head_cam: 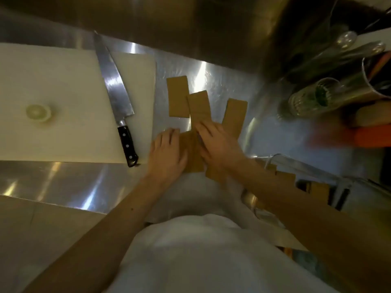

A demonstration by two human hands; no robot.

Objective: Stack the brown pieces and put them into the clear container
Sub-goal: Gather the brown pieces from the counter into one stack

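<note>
Several flat brown rectangular pieces lie spread on the steel counter: one at the far left [177, 96], one overlapping it in the middle [198, 106], one to the right [234, 116]. Another brown piece [191, 153] lies between my hands. My left hand [167, 151] rests flat on its left edge, fingers spread. My right hand [218, 142] presses flat on the pieces to its right, with its fingertips on the middle piece. A clear container [317, 185] with brown pieces inside sits at the right, partly hidden behind my right forearm.
A white cutting board [63, 98] lies to the left with a large black-handled knife [116, 96] on it and a pale round slice [38, 113]. Glass and metal utensil holders [330, 96] stand at the far right. My white apron fills the foreground.
</note>
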